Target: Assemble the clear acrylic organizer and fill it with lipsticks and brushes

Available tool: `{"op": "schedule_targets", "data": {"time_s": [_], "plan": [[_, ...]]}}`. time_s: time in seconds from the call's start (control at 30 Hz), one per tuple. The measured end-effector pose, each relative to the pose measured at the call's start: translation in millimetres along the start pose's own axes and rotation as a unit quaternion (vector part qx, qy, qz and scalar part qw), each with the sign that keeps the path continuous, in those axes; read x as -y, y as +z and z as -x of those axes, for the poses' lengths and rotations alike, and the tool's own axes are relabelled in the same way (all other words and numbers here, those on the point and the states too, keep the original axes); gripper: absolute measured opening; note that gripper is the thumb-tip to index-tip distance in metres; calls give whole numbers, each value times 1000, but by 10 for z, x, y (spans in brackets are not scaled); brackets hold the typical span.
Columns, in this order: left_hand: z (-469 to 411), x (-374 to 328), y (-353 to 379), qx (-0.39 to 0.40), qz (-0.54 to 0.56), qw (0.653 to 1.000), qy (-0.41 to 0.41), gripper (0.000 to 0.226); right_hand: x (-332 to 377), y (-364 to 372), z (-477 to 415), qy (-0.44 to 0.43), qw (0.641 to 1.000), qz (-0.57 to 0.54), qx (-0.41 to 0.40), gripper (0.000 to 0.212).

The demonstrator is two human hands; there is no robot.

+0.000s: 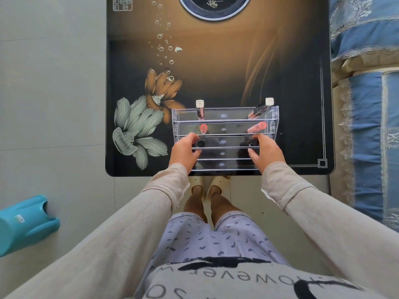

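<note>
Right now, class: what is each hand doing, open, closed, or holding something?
Left hand: fingers curled around a black-capped lipstick in the acrylic organizer.
Right hand: fingers curled around another black-capped lipstick in the same row.

Soft even daylight, faint shadows, wide-angle bending at edges, sharp focus

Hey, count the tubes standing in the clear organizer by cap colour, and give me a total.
White caps: 2, at and.
Coral-red caps: 2, at and.
Black caps: 2, at and, one at each hand.
Total: 6 in the organizer.
</note>
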State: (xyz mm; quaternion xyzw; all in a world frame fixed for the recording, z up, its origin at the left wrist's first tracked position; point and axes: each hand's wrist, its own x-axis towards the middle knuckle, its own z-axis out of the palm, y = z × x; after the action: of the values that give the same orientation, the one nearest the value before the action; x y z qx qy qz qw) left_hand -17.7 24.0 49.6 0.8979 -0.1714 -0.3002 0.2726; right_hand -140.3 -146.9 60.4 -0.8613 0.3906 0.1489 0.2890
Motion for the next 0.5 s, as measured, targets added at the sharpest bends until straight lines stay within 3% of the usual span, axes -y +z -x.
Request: {"op": "schedule_targets", "data": {"time_s": [0.37, 0.5], "plan": [[324, 255, -181, -48, -25, 998, 13, 30, -87, 23, 363, 79, 994, -62, -49, 47], [531, 568, -253, 6, -46, 997, -54, 17, -224, 149, 692, 126, 989, -72, -29, 35]]}}
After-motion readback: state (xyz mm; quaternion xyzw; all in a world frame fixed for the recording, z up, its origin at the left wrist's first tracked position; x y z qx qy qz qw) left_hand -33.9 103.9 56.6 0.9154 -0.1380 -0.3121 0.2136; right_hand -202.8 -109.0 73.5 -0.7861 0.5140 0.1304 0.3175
